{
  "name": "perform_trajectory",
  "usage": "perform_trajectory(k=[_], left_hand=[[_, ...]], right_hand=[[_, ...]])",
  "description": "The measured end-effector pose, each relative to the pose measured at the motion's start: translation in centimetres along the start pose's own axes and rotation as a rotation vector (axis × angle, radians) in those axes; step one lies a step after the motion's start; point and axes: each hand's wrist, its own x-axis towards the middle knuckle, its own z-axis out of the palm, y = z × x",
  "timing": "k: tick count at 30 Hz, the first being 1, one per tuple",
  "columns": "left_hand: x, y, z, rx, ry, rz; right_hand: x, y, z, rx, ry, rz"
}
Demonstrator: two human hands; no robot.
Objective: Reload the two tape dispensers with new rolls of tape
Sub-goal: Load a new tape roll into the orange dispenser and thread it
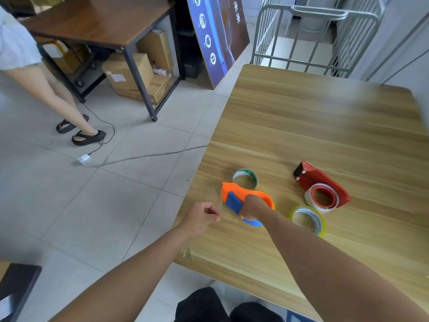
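An orange and blue tape dispenser [234, 194] sits near the left edge of the wooden table [325, 126], and my right hand [251, 206] grips its handle. My left hand [202, 217] is pinched shut just left of it, holding a clear strip of tape pulled from the dispenser's front. A red dispenser [322, 182] with a white roll on a red core [322, 197] lies to the right. A green-printed roll [245, 177] lies flat behind the orange dispenser. A yellowish roll [307, 219] lies flat beside my right forearm.
Another person in sandals [81, 133] stands on the tiled floor at left, near a cable and adapter [83, 158]. A dark table [99, 22] with cardboard boxes beneath is behind. A metal cart [318, 31] stands past the table's far edge.
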Motion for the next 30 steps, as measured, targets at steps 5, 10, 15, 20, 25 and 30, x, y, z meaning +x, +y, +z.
perform_trajectory(k=[5, 10, 15, 20, 25, 30], left_hand=[[2.2, -0.1, 0.1, -0.008, 0.118, 0.020], [3.5, -0.9, 1.0, -0.047, 0.084, -0.005], [4.1, -2.3, 2.7, -0.112, 0.043, -0.036], [4.2, -3.1, 3.9, -0.182, 0.038, -0.058], [3.9, -3.6, 3.9, -0.180, 0.024, -0.044], [3.7, -3.8, 3.8, -0.135, 0.076, -0.049]], right_hand=[[1.6, -0.3, -0.8, 0.043, 0.093, 0.074], [2.0, 0.0, 0.3, 0.180, 0.259, 0.084], [1.6, 0.2, 0.6, 0.216, 0.248, 0.059], [1.5, 0.3, 0.9, 0.245, 0.253, 0.041], [1.3, 0.3, 1.9, 0.248, 0.343, 0.046], [0.4, 0.3, 2.0, 0.265, 0.383, 0.037]])
